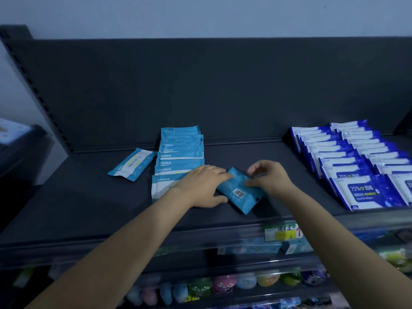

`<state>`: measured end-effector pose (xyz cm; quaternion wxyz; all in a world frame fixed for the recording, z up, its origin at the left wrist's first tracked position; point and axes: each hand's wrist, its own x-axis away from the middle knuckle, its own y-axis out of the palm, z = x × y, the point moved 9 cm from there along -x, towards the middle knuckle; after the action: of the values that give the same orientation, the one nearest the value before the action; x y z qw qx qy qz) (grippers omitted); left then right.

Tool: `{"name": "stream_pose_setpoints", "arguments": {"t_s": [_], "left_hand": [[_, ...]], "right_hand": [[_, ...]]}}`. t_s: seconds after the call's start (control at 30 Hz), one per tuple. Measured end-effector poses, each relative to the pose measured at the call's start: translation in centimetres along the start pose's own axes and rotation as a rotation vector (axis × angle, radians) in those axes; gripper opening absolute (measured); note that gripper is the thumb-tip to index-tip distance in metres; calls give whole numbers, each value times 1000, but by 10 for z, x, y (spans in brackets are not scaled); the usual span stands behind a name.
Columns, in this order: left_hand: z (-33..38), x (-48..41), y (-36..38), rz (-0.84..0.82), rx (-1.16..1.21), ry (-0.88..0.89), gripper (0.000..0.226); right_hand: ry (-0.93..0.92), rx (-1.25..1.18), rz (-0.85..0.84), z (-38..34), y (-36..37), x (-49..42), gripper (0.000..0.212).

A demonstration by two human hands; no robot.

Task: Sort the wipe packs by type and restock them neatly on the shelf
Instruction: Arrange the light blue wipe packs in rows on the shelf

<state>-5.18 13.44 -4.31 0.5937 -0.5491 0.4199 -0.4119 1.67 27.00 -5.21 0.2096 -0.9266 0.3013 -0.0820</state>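
the shelf (89,208) has plenty of bare dark board on the near left and in front of the stock, right out to its front lip. the pale blue pack (242,192) lies askew near the middle, barcode side up, one corner pointing at the front edge. it is just right of the row of pale blue packs (180,152) and well apart from the dark blue packs (356,157) on the right.

the left hand (200,186) is spread fairly wide, its fingers laid straight over the pack's left end and its thumb against the near edge. the right hand (269,177) is narrower: its thumb rests on the pack's right side and its fingers curl above the far corner. i cannot tell whether they actually nip it.

a loose pack (131,163) lies slanted to the left of the row, a little apart from it.

the left wrist hides part of the row's front pack. the dark blue rows are cut off at the right edge. the goods below and the price tag (283,234) are too blurred to read.
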Motion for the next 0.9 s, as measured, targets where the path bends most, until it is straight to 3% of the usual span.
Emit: {"name": "stream_pose_setpoints", "arguments": {"t_s": [0.1, 0.2, 0.3, 0.4, 0.5, 0.57, 0.73, 0.8, 0.9], "left_hand": [[0, 0, 3, -13, 10, -31, 76], [4, 2, -11, 149, 154, -10, 45], [-11, 16, -36, 322, 541, -99, 18], [-32, 31, -45, 277, 979, -200, 15], [-54, 51, -40, 94, 984, -253, 14], [-72, 64, -33, 27, 930, -300, 26], [-114, 100, -19, 71, 953, -490, 56], [-120, 108, -14, 86, 1055, -456, 49], [-127, 118, -18, 332, 1301, -501, 33]], "right_hand": [[170, -487, -42, 5, 3, 2, 27], [303, -637, -168, 0, 10, 6, 19], [301, -539, -225, -7, 12, 6, 13], [219, -464, -300, -19, 17, 4, 22], [118, -518, -471, -40, 46, 12, 43], [25, -483, -496, -49, 72, 17, 33], [-33, -466, -383, -48, 110, 15, 25], [-33, -471, -400, -49, 121, 19, 26], [4, -484, -484, -52, 137, 29, 31]]}}
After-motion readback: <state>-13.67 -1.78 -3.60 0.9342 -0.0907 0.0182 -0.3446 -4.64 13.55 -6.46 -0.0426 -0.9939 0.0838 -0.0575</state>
